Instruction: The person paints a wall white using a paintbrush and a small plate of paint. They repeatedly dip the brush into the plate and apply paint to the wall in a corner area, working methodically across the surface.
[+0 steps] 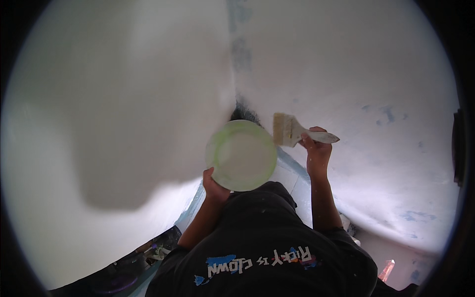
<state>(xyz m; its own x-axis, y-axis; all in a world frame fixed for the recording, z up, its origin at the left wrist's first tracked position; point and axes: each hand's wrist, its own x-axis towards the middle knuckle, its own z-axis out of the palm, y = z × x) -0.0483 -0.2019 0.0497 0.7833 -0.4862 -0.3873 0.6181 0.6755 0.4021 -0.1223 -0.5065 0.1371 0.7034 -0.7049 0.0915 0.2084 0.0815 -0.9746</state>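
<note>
My left hand (pixel 215 188) grips the lower left rim of a round, pale green bowl (pixel 241 156), with its thumb over the edge. Whitish material covers the bowl's inside. On the right, my right hand (pixel 318 148) holds a wide flat paintbrush (pixel 297 131) by its whitish handle. The brush lies almost level, its tan bristles pointing left, close to the bowl's upper right rim; whether they touch is unclear. Both items are in front of my body, where two whitish walls meet in a corner.
The left wall (pixel 130 111) is whitish and partly in shadow. Bluish patches mark the right wall (pixel 371 92) and the corner seam (pixel 241 52). A dark area (pixel 243 110) shows behind the bowl. Pale floor tiles (pixel 300 193) lie below, and mixed items (pixel 157 252) are at lower left.
</note>
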